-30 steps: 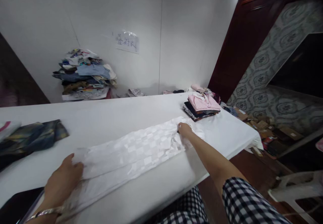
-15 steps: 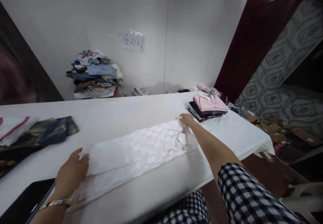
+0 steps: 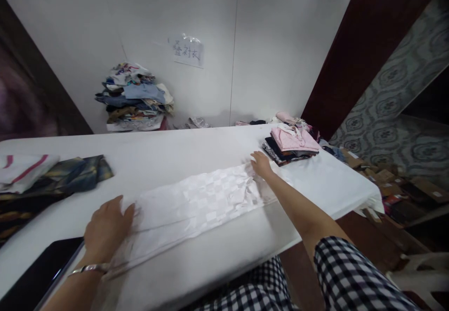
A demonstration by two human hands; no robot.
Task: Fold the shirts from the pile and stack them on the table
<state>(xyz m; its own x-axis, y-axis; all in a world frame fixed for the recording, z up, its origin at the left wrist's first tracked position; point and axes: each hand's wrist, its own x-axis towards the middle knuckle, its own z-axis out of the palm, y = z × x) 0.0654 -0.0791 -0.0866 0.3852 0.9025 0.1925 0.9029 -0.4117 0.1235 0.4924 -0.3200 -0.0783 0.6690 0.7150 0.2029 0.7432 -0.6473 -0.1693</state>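
Left hand [image 3: 107, 229] flat on the near-left end of a white checker-woven garment [image 3: 196, 203], palm down, fingers spread and loose, pressing rather than gripping. Silver bangle [image 3: 89, 269] at that wrist. Right hand [image 3: 261, 163] at the far-right end of the same garment, fingertips down on the cloth near its bunched edge; whether pinching a fold or only pressing, cannot tell.

Garment folded into a long narrow band, lying slantwise on the white table [image 3: 168, 154], low left to upper right, its near edge close to the table's front rim. Cloth smooth through the middle, creased and gathered under the right hand, thin and rumpled under the left.

Just beyond the right hand, a neat pile of folded clothes [image 3: 291, 143] with a pink shirt on top and darker pieces beneath, near the table's right end and apart from the white garment. At the table's left end, a dark patterned cloth [image 3: 70, 175] crumpled beside a white piece with a red stripe [image 3: 21, 170]. Dark flat slab [image 3: 35, 271] at the lower left corner, partly under the left forearm. Behind the table, against the white wall, a tall heap of mixed clothes [image 3: 135, 98], with a paper sign [image 3: 188, 52] taped above and to its right. Black-and-white checked sleeve [image 3: 347, 278] on the right arm.
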